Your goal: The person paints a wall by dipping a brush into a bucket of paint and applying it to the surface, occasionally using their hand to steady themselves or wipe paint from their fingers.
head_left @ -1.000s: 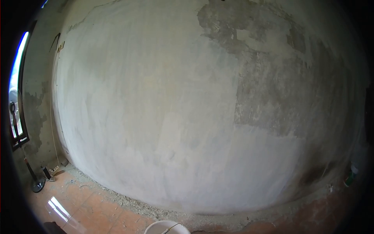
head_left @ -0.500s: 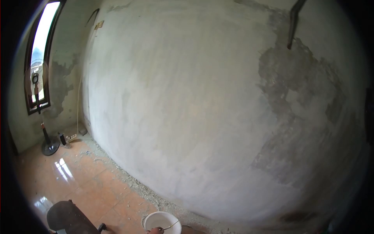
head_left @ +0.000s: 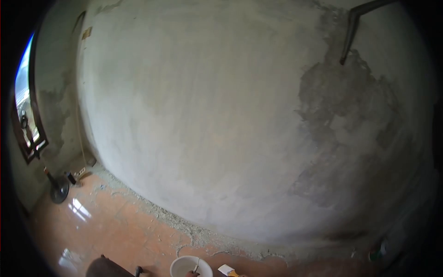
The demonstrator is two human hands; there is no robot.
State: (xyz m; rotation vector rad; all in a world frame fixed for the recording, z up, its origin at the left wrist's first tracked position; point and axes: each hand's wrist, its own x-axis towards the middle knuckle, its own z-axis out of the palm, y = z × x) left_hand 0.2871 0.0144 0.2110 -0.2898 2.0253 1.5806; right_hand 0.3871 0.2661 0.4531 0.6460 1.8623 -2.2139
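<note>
At the bottom edge, my left hand (head_left: pixel 192 274) shows only in part, over the near side of a white bucket (head_left: pixel 173 267). Its fingers are closed around a thin pale stick (head_left: pixel 197 265) that points up inside the bucket's rim. What the bucket holds is hard to make out. Right of the bucket, a paintbrush (head_left: pixel 227 269) with a white head and a yellowish handle reaches into view from below. My right hand is out of frame, so whatever supports the brush is hidden.
A patchy plastered wall (head_left: pixel 207 115) fills most of the view. Crumbled debris (head_left: pixel 170 219) lies along its base on the orange tiled floor (head_left: pixel 124 231). A stand fan (head_left: pixel 59 191) is at the left by the window. A dark rounded shape (head_left: pixel 108 268) is at the lower left.
The view has turned a little right and up-tilted objects at left sit lower. The paintbrush has come into view beside the bucket. The stick in my left hand now points more upright.
</note>
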